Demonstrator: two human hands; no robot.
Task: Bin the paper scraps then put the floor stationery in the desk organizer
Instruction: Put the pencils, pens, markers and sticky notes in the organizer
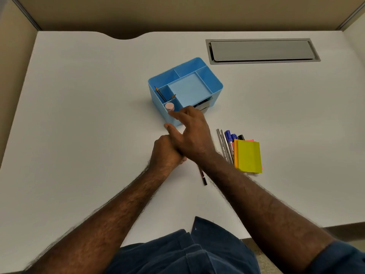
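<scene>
Your left hand (167, 153) is curled on a pen (204, 179), while your right hand (192, 133) crosses above it, fingers loose at the organizer (215, 86). Crossed wrists could knock the pink tube (169, 106); markers (230, 139) wait right.
</scene>
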